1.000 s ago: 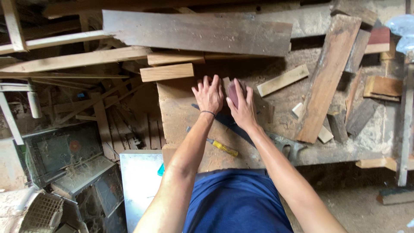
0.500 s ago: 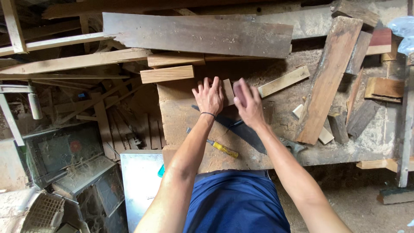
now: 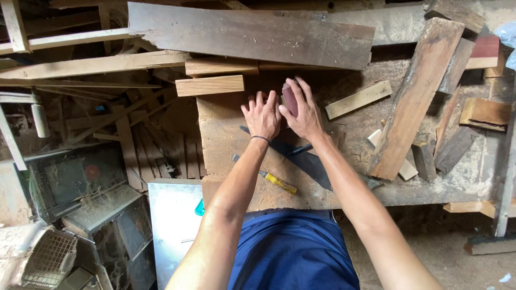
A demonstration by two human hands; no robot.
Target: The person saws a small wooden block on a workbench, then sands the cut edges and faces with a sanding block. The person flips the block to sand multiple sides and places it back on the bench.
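1. Small reddish block (image 3: pixel 289 99) — long axis running away from the person, pinched in the right hand (image 3: pixel 305 110).
2. Left hand (image 3: pixel 262 115), fingers spread, presses flat just beside it.
3. Both forearms reach forward over the workbench (image 3: pixel 226 145).

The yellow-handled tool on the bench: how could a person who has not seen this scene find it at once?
Start at the dusty wooden workbench in front of the person. Near its front edge, under the left forearm and beside the dark saw blade, lies a slim screwdriver. Its bright yellow handle is the only vivid colour among the brown wood pieces.
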